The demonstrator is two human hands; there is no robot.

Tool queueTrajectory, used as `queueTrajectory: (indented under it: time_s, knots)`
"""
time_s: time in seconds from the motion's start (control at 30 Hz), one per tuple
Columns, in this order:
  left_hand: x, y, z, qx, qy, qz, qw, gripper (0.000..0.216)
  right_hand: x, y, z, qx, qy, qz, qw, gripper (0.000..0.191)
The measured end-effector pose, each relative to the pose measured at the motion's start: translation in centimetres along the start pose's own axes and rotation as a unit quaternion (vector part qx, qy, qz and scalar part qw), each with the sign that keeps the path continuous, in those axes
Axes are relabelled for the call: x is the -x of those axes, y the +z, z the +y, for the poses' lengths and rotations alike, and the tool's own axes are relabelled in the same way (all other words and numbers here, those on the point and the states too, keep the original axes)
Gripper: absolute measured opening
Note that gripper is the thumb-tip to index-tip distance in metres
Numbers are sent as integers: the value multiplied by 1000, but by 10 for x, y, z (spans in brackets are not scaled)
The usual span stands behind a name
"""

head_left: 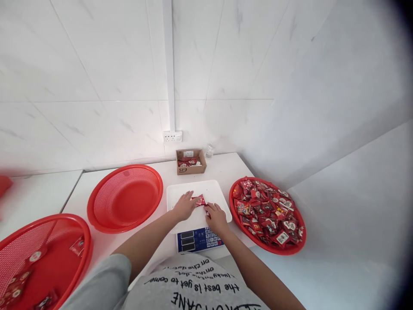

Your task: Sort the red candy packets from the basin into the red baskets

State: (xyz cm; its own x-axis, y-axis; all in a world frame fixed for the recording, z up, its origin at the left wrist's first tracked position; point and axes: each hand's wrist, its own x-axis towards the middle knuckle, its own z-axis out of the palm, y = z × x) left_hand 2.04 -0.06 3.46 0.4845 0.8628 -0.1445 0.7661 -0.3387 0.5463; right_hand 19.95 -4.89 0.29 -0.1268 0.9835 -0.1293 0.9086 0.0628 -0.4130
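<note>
Where the white tray (211,188) spreads its middle, a red packet (200,200) lies flat between 2 bare hands, just to the right of the left hand (185,206) and just ahead and to the left of the right hand (216,216); its long axis, as far as it shows, runs roughly across the tray from side to side, the left end partly covered by the left hand. Of the 2, the left is nearer, its fingers stretched out and touching the packet; whether they pinch it, I cannot tell. Over the tray's right half, the right hand's fingers curl down on a small dark red piece (207,209), mostly hidden under them; whether they are closed on it, or whether it is a 2nd packet, I cannot tell. To the tray's right stands a red basket (269,248) heaped with packets, nearer the right hand; beyond the tray's far edge sits 1 cardboard box (190,171).
</note>
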Motion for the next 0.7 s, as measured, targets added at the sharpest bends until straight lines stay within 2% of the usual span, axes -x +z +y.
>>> queueTrajectory:
  time_s: [0.1,0.2,0.27,0.33,0.37,0.43,0.5,0.53,0.6,0.7]
  knots:
    - [-21,13,8,80,6,-6,997,27,3,3,8,-37,-34,21,998,41]
    - [-25,20,5,121,-4,7,993,23,5,9,17,-113,-57,55,990,43]
    - [-20,24,2,147,-23,27,988,33,6,12,20,-182,-45,76,979,44]
    - [-11,26,2,211,-51,48,975,54,5,12,19,-254,-17,97,962,45]
    - [-5,27,3,271,-69,54,959,65,3,11,17,-289,-4,104,952,47]
    - [7,26,6,421,-97,54,900,76,1,7,9,-367,10,95,925,51]
    - [19,22,11,538,-100,35,836,69,-1,3,-2,-454,-1,49,890,53]
    - [25,19,14,564,-96,24,820,62,-2,0,-9,-492,-12,25,870,52]
    - [35,12,20,585,-92,8,806,49,-1,-5,-21,-539,-34,-4,842,53]
    - [48,4,25,584,-120,-21,803,42,1,-12,-37,-549,-48,-19,834,59]
